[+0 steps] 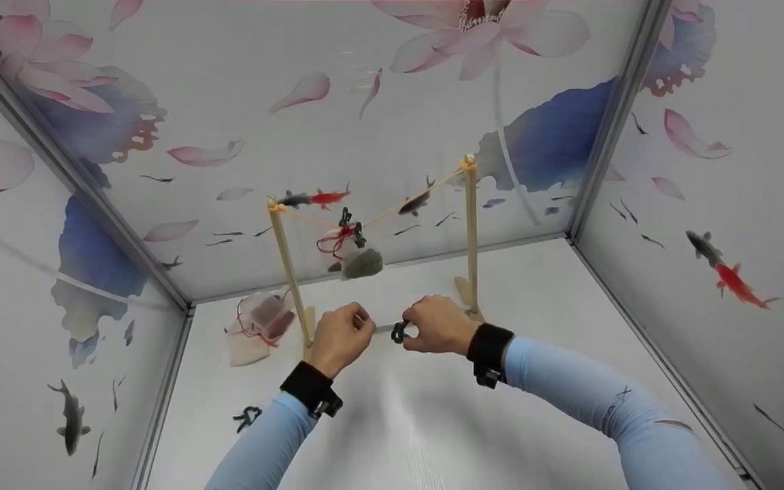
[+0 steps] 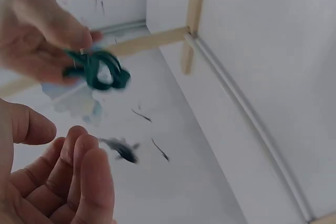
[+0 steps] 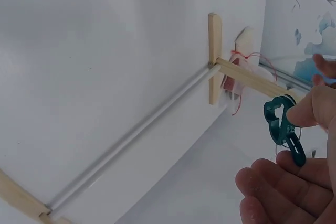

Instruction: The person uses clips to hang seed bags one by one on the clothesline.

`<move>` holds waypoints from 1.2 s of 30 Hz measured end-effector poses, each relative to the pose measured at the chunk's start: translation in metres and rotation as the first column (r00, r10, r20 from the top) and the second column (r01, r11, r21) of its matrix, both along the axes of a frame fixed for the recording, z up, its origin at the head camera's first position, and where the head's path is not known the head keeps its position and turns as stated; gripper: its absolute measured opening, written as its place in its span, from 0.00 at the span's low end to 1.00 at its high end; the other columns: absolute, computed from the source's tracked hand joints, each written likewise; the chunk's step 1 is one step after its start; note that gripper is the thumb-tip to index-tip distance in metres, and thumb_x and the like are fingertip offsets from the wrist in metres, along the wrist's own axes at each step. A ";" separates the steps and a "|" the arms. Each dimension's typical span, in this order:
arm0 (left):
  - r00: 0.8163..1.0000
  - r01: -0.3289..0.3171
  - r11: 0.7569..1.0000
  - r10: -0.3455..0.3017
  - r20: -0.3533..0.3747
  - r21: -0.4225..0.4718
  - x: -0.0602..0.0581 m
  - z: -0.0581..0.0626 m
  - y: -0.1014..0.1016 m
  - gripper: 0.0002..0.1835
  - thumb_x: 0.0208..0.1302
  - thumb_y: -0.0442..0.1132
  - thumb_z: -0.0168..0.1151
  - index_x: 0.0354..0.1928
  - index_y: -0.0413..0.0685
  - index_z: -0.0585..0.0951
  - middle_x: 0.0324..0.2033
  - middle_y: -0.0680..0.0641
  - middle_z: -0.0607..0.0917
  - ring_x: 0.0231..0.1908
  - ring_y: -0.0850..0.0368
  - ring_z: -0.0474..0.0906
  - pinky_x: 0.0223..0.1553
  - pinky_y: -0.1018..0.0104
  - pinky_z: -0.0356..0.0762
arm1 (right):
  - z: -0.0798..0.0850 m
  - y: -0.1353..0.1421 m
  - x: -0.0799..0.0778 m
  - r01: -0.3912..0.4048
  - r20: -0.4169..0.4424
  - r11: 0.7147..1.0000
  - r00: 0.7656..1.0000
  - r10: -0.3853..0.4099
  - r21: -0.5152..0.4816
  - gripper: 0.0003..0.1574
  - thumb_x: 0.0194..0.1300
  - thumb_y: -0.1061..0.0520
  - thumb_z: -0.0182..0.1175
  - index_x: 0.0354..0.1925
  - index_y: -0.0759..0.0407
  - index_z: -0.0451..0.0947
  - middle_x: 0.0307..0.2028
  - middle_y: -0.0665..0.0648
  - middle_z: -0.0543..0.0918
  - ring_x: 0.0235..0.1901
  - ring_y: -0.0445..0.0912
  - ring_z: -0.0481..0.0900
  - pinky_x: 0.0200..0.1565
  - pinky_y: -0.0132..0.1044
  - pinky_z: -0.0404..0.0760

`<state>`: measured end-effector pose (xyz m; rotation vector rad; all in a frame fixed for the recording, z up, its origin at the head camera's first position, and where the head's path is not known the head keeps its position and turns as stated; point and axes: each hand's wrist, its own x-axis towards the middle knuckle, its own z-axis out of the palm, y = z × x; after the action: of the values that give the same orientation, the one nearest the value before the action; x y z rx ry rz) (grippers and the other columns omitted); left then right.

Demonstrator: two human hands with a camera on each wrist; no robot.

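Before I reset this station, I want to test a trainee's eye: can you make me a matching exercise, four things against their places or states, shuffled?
1. Right hand
2. Cord
3. White rod
4. Spare clip

A. Joins the wooden posts low down
B. Pinching a green clip
C. Lying on the white surface near the left sleeve
D. Strung between the post tops

Pairs: 1-B, 2-D, 3-A, 4-C

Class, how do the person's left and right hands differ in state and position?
The right hand holds a dark green clip between thumb and fingers; the left hand holds nothing visible, thumb apart from its fingers.
The right hand is nearer the right wooden post; the left hand, nearer the left wooden post.
Both wear black wristbands.
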<state>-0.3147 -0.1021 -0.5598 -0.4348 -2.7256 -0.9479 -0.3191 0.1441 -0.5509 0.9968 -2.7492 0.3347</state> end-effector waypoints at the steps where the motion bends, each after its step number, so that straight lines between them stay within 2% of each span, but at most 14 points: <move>1: 1.000 -0.027 0.999 0.028 0.012 -0.023 -0.006 -0.005 -0.009 0.07 0.69 0.42 0.68 0.34 0.50 0.89 0.26 0.50 0.91 0.25 0.58 0.83 0.29 0.60 0.80 | -0.002 0.006 -0.001 0.014 0.017 1.000 1.000 -0.015 0.005 0.15 0.62 0.45 0.77 0.34 0.54 0.90 0.31 0.52 0.94 0.33 0.48 0.90 0.36 0.44 0.88; 4: 0.992 -0.101 0.989 0.109 0.070 -0.109 -0.025 -0.029 -0.043 0.09 0.68 0.44 0.67 0.31 0.49 0.88 0.27 0.48 0.91 0.27 0.54 0.82 0.30 0.56 0.79 | -0.008 0.026 -0.001 0.040 0.054 0.999 0.998 -0.040 0.007 0.15 0.61 0.45 0.78 0.35 0.55 0.92 0.34 0.53 0.95 0.34 0.48 0.90 0.37 0.44 0.89; 6: 0.980 -0.140 0.978 0.159 0.121 -0.156 -0.038 -0.047 -0.068 0.12 0.69 0.46 0.67 0.32 0.47 0.88 0.29 0.45 0.92 0.29 0.50 0.85 0.32 0.51 0.82 | -0.012 0.041 -0.001 0.058 0.059 0.998 0.996 -0.059 0.024 0.15 0.59 0.46 0.78 0.33 0.55 0.91 0.32 0.52 0.95 0.31 0.46 0.88 0.35 0.43 0.88; 10: 0.944 -0.204 0.950 0.255 0.210 -0.235 -0.059 -0.077 -0.116 0.17 0.74 0.47 0.65 0.45 0.37 0.88 0.41 0.37 0.93 0.39 0.39 0.90 0.44 0.40 0.87 | -0.016 0.064 -0.001 0.087 0.080 0.995 0.993 -0.090 0.038 0.14 0.56 0.47 0.80 0.29 0.55 0.89 0.30 0.52 0.94 0.28 0.43 0.84 0.32 0.43 0.87; 14: 0.893 -0.217 0.915 0.327 0.311 -0.339 -0.067 -0.094 -0.149 0.31 0.77 0.49 0.63 0.66 0.27 0.79 0.60 0.24 0.85 0.55 0.25 0.87 0.58 0.31 0.85 | -0.018 0.075 -0.002 0.087 0.101 0.996 0.991 -0.090 0.036 0.14 0.56 0.47 0.80 0.28 0.54 0.88 0.28 0.51 0.93 0.26 0.40 0.80 0.32 0.42 0.85; 16: 0.868 -0.213 0.905 0.348 0.354 -0.368 -0.068 -0.101 -0.157 0.38 0.78 0.51 0.63 0.75 0.25 0.71 0.67 0.19 0.78 0.62 0.19 0.81 0.64 0.27 0.81 | -0.020 0.079 -0.002 0.084 0.105 0.996 0.991 -0.086 0.030 0.14 0.56 0.47 0.80 0.27 0.54 0.88 0.26 0.49 0.91 0.25 0.39 0.76 0.30 0.41 0.83; 19: 0.835 -0.215 0.902 0.369 0.409 -0.374 -0.069 -0.117 -0.163 0.45 0.78 0.55 0.62 0.83 0.30 0.64 0.75 0.18 0.69 0.71 0.16 0.72 0.71 0.23 0.74 | -0.024 0.086 0.001 0.080 0.097 0.997 0.992 -0.082 0.018 0.14 0.55 0.47 0.80 0.26 0.53 0.87 0.24 0.48 0.89 0.24 0.38 0.74 0.28 0.38 0.79; 22: 0.811 -0.200 0.900 0.374 0.451 -0.387 -0.067 -0.134 -0.165 0.45 0.78 0.61 0.61 0.82 0.33 0.68 0.78 0.20 0.67 0.74 0.16 0.67 0.72 0.21 0.72 | -0.031 0.095 0.008 0.073 0.097 0.997 0.992 -0.075 0.025 0.14 0.54 0.47 0.81 0.27 0.53 0.88 0.25 0.48 0.89 0.24 0.39 0.75 0.28 0.37 0.78; 25: 0.771 -0.171 0.898 0.379 0.512 -0.406 -0.063 -0.146 -0.167 0.48 0.77 0.66 0.59 0.80 0.33 0.71 0.77 0.21 0.68 0.74 0.18 0.68 0.73 0.21 0.71 | -0.039 0.104 0.016 0.060 0.124 0.997 0.990 -0.066 0.055 0.14 0.53 0.46 0.80 0.29 0.53 0.89 0.26 0.48 0.90 0.26 0.39 0.77 0.30 0.36 0.78; 27: 0.744 -0.165 0.897 0.386 0.546 -0.410 -0.061 -0.147 -0.168 0.49 0.76 0.67 0.59 0.80 0.30 0.71 0.75 0.20 0.71 0.72 0.18 0.71 0.74 0.21 0.71 | -0.043 0.107 0.018 0.048 0.135 0.997 0.989 -0.056 0.063 0.14 0.53 0.47 0.80 0.30 0.54 0.90 0.26 0.49 0.90 0.27 0.40 0.78 0.30 0.36 0.79; 29: 0.727 -0.170 0.901 0.389 0.566 -0.400 -0.060 -0.147 -0.172 0.51 0.75 0.67 0.60 0.80 0.28 0.69 0.74 0.19 0.72 0.72 0.17 0.71 0.74 0.22 0.70 | -0.045 0.108 0.018 0.048 0.147 0.997 0.988 -0.056 0.059 0.14 0.52 0.47 0.81 0.29 0.54 0.90 0.26 0.48 0.89 0.28 0.40 0.77 0.31 0.36 0.78; 32: 0.724 -0.180 0.899 0.396 0.565 -0.399 -0.059 -0.146 -0.176 0.51 0.75 0.66 0.61 0.79 0.25 0.68 0.71 0.17 0.72 0.70 0.17 0.71 0.73 0.22 0.71 | -0.045 0.108 0.017 0.057 0.158 0.997 0.985 -0.064 0.050 0.14 0.51 0.47 0.82 0.29 0.54 0.90 0.25 0.48 0.87 0.28 0.40 0.76 0.32 0.37 0.78; 36: 0.730 -0.180 0.882 0.417 0.542 -0.436 -0.052 -0.149 -0.175 0.55 0.73 0.71 0.60 0.75 0.23 0.70 0.66 0.16 0.70 0.69 0.20 0.65 0.69 0.23 0.75 | -0.043 0.106 0.017 0.062 0.203 0.996 0.976 -0.074 0.061 0.14 0.51 0.47 0.82 0.29 0.54 0.90 0.26 0.48 0.88 0.28 0.39 0.76 0.32 0.36 0.78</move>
<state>-0.3668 -0.2768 -0.7084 0.3659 -3.4342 -0.5623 -0.3025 0.2502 -0.5940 0.9255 -2.9849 0.3724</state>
